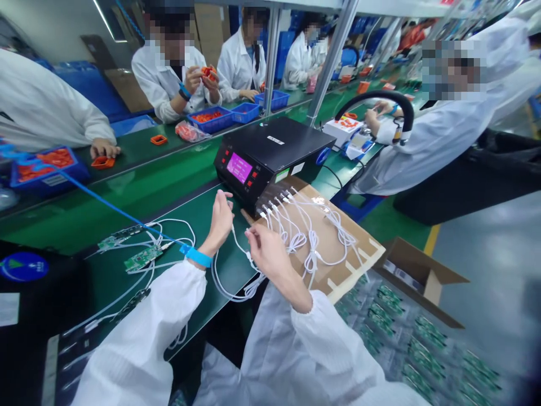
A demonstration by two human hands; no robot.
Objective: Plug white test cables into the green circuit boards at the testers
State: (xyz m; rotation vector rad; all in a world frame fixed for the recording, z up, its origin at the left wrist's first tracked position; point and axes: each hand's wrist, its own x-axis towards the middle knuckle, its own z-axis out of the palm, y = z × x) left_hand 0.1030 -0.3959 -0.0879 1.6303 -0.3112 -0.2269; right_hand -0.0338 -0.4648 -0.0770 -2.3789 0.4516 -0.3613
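Note:
My left hand (220, 217) is raised over the green bench with its fingers curled round a white cable (236, 242), close to the front of a black tester box (270, 158) with a pink screen. My right hand (264, 248) pinches the same white cable a little to the right. Several white cables (308, 231) run from the box's front ports across a sheet of cardboard (338, 248). A blue wrist strap (196, 256) sits on my left wrist. Green circuit boards (141, 258) with white leads lie to the left of my hands.
Bagged green boards (406, 349) lie at the lower right beside an open carton (418, 270). Other people in white coats sit along the line, one handling orange parts (208, 71). Blue bins (211, 119) hold orange pieces. A blue coiled cord (97, 200) crosses the belt.

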